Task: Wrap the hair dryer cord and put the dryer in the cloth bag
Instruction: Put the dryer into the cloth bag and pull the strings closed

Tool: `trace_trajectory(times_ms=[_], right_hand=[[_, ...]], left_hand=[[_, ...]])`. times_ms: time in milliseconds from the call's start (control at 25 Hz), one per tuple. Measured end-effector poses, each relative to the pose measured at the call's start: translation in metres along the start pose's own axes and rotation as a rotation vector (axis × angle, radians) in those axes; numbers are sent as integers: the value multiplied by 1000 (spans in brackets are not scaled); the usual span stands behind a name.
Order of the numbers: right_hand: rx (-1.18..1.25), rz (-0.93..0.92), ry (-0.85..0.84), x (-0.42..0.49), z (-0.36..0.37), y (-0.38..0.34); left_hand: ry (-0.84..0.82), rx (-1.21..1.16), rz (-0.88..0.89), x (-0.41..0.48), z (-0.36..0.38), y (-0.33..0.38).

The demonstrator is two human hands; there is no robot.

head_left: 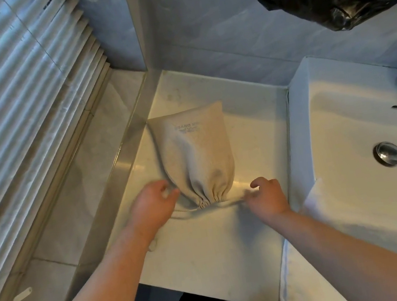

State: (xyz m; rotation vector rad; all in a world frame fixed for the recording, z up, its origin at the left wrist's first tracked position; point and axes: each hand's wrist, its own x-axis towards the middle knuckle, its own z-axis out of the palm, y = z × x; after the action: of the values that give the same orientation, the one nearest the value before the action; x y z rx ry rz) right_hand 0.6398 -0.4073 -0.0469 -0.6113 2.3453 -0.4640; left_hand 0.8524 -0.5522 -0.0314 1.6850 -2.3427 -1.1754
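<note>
Drawstrings pinched in my left hand [152,203] and right hand [263,196] cinch the filled cloth bag [195,156] lying on the counter [208,241] beside the sink [351,150]; closing step, next needs an even outward pull.

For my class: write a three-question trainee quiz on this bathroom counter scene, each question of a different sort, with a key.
1. True or false: the mouth of the cloth bag is gathered shut.
2. Which hand is nearer the sink? A left hand B right hand
3. Fill in: a drawstring runs from the bag's mouth toward each ____.

Key
1. True; the fabric is bunched tight at the end nearest the person.
2. B
3. hand; whether the fingers actually pinch it cannot be told.
</note>
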Motion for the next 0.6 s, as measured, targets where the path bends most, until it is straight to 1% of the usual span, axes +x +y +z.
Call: trace_trajectory(times_ms=[40,80,120,200,240,320,360,480,560,600], right_hand=[[9,6,15,-7,2,-1],[51,21,-39,-15,6,-2],[152,81,-163,-26,12,-6],[436,275,-464,-43,26,-22],[564,351,-526,-44,33,-27],[778,448,-508,-38,44,-32],[856,469,-484,-33,47,-36],[1027,539,-460,-24,45,-46],[1154,563,-474,-18,46,-47],[1210,579,-468,-16,45,-49]], left_hand=[[64,21,57,16,-9,10],[95,31,103,35,-19,23],[97,46,130,56,-27,38],[88,72,153,103,-36,65],[80,83,166,126,-36,74],[15,119,185,158,-34,88],[-31,138,162,169,-31,92],[-159,162,88,198,-21,98],[-255,184,72,206,-14,102],[-277,178,73,208,-13,103]])
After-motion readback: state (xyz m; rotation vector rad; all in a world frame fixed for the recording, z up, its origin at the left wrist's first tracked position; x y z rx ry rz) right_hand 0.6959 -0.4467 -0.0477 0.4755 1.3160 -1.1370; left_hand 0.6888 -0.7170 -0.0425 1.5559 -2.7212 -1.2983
